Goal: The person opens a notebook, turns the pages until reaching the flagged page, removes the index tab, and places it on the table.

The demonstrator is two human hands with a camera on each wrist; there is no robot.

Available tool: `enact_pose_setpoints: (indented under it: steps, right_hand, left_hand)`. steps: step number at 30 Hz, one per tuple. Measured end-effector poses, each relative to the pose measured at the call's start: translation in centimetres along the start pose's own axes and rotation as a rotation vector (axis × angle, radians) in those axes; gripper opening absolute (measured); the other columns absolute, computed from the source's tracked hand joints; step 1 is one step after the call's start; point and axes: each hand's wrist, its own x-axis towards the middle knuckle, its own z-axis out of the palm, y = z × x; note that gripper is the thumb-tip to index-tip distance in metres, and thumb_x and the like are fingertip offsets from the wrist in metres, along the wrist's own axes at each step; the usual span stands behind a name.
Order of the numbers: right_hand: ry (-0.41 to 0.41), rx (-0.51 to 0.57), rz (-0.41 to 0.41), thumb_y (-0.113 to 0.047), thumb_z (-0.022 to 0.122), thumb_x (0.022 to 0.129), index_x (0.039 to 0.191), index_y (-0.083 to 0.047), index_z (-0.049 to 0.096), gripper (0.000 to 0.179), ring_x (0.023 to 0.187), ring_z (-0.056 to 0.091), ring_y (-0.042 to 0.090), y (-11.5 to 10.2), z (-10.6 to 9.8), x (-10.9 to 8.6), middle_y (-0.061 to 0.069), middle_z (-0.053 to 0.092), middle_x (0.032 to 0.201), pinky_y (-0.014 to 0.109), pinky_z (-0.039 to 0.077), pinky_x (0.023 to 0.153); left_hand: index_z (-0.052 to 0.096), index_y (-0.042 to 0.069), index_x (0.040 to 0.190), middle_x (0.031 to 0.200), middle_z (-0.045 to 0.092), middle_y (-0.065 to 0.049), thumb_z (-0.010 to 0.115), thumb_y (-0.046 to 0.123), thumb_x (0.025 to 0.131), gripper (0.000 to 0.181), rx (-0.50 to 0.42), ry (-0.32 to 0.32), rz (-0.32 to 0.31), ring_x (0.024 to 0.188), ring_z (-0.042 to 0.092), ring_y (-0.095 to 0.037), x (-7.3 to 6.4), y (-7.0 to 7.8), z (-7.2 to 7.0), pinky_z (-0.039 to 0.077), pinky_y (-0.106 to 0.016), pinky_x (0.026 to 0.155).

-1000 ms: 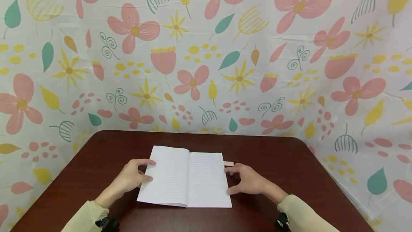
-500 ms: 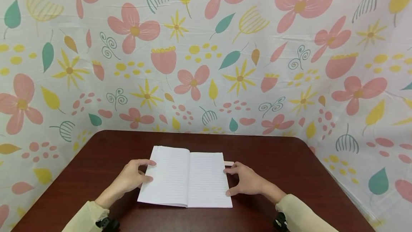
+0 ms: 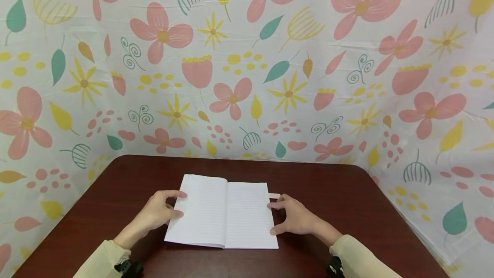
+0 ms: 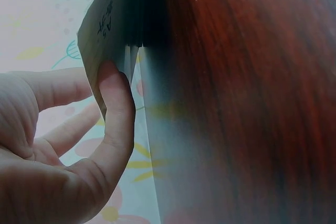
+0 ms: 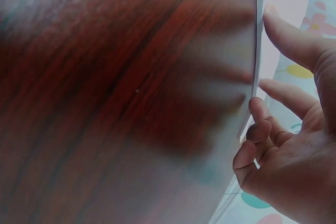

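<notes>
An open notebook (image 3: 247,216) with blank ruled pages lies on the dark wooden table, in the middle of the head view. At its left edge, my left hand (image 3: 156,209) grips the page side and cover between its fingers. The left wrist view shows a finger (image 4: 118,98) of that hand against the cover (image 4: 102,38), which has small dark handwriting. On the opposite side, my right hand (image 3: 295,214) rests its thumb and index fingertip on the right page's edge, its other fingers (image 5: 260,129) bent beside the notebook. A pale strip (image 3: 274,195) sticks out beyond that edge.
The brown table (image 3: 332,188) extends around the notebook, its far edge meeting a white floral-patterned curtain (image 3: 231,76). Dark straps with devices sit on the left wrist (image 3: 129,268) and right wrist (image 3: 335,266).
The right hand has shifted very slightly left onto the page edge. The left hand and notebook stay practically where they were.
</notes>
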Motion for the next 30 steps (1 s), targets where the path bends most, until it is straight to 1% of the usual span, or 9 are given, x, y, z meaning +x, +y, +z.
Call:
enact_pose_setpoints:
  steps: [4, 11, 14, 17, 19, 21, 27, 30]
  right_hand:
    - [0.004, 0.007, 0.000, -0.029, 0.096, 0.076, 0.136, -0.001, 0.070, 0.071, 0.099, 0.052, 0.025, -0.1, 0.1, 0.0, 0.008, 0.056, 0.112, 0.041, 0.048, 0.083]
    - [0.022, 0.019, -0.020, -0.028, 0.096, 0.077, 0.136, 0.000, 0.070, 0.070, 0.099, 0.053, 0.026, -0.1, 0.2, 0.0, 0.009, 0.056, 0.111, 0.040, 0.048, 0.083]
    - [0.047, 0.014, -0.022, -0.030, 0.096, 0.077, 0.137, 0.000, 0.069, 0.071, 0.097, 0.054, 0.026, -0.2, 0.4, 0.0, 0.009, 0.057, 0.111, 0.038, 0.049, 0.081]
    - [0.082, -0.002, -0.012, -0.033, 0.096, 0.077, 0.137, -0.001, 0.069, 0.073, 0.096, 0.055, 0.024, -0.3, 0.7, 0.1, 0.009, 0.058, 0.113, 0.036, 0.050, 0.077]
    - [0.101, -0.011, -0.004, -0.035, 0.096, 0.077, 0.137, -0.002, 0.069, 0.074, 0.096, 0.056, 0.024, -0.4, 0.9, 0.1, 0.009, 0.059, 0.114, 0.036, 0.050, 0.076]
    - [0.119, -0.018, 0.002, -0.035, 0.096, 0.076, 0.137, -0.003, 0.069, 0.074, 0.096, 0.058, 0.024, -0.5, 1.0, 0.1, 0.010, 0.060, 0.115, 0.037, 0.051, 0.076]
    - [0.153, -0.033, -0.027, -0.036, 0.096, 0.076, 0.137, -0.003, 0.069, 0.075, 0.101, 0.060, 0.026, -0.5, 1.2, 0.4, 0.013, 0.062, 0.118, 0.041, 0.053, 0.081]
    - [0.157, -0.023, -0.051, -0.036, 0.096, 0.077, 0.139, -0.003, 0.067, 0.076, 0.108, 0.062, 0.031, -0.4, 1.4, 0.7, 0.015, 0.063, 0.123, 0.047, 0.055, 0.088]
  left_hand:
    - [0.072, 0.002, 0.126, 0.099, 0.071, -0.012, 0.085, -0.006, 0.081, 0.047, 0.001, -0.003, 0.000, 0.070, 0.070, -0.024, -0.1, 0.0, 0.0, 0.060, -0.041, 0.061]
    - [0.072, 0.002, 0.125, 0.103, 0.070, -0.014, 0.085, -0.007, 0.080, 0.047, -0.007, -0.001, 0.001, 0.071, 0.071, -0.024, -0.1, 0.0, 0.0, 0.061, -0.041, 0.061]
    - [0.072, 0.002, 0.125, 0.102, 0.070, -0.013, 0.085, -0.007, 0.081, 0.047, -0.007, 0.000, 0.001, 0.070, 0.071, -0.024, -0.1, 0.0, 0.0, 0.060, -0.041, 0.061]
    - [0.072, 0.002, 0.126, 0.097, 0.071, -0.011, 0.085, -0.006, 0.081, 0.048, -0.003, 0.000, -0.002, 0.069, 0.070, -0.024, -0.1, -0.1, 0.1, 0.060, -0.041, 0.061]
    - [0.072, 0.003, 0.126, 0.094, 0.071, -0.011, 0.085, -0.006, 0.081, 0.048, 0.001, 0.002, -0.005, 0.068, 0.070, -0.024, -0.1, -0.1, 0.1, 0.060, -0.040, 0.060]
    - [0.072, 0.003, 0.126, 0.095, 0.071, -0.011, 0.085, -0.006, 0.080, 0.048, 0.001, 0.002, -0.003, 0.068, 0.070, -0.024, 0.0, -0.1, 0.1, 0.060, -0.040, 0.060]
    - [0.073, 0.003, 0.125, 0.100, 0.071, -0.013, 0.085, -0.007, 0.080, 0.048, -0.003, 0.003, 0.008, 0.069, 0.071, -0.024, 0.0, -0.1, 0.1, 0.060, -0.041, 0.060]
    - [0.073, 0.003, 0.125, 0.098, 0.071, -0.012, 0.084, -0.007, 0.080, 0.048, -0.005, 0.003, 0.006, 0.069, 0.071, -0.024, 0.0, -0.1, 0.1, 0.060, -0.041, 0.060]
